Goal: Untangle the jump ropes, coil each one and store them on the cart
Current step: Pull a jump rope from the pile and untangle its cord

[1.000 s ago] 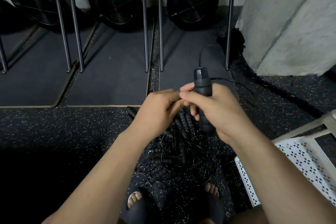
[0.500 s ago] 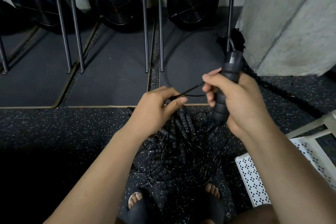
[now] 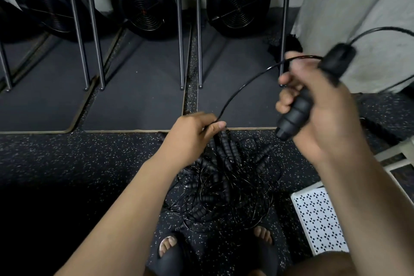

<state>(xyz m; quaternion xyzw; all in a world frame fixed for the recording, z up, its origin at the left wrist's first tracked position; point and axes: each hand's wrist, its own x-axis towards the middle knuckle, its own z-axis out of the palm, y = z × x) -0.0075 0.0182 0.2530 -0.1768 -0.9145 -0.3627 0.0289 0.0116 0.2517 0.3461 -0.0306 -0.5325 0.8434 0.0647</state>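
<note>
Jump ropes (image 3: 226,150): black, thin-corded, tangled heap

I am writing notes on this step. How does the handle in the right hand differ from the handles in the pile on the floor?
The handle in the right hand is held in the air, tilted; the handles in the pile lie on the floor. Beside the held handle one cord arcs cleanly to the left hand, which pinches it; the pile's handles sit among tangled cords. All are black and ribbed.
</note>
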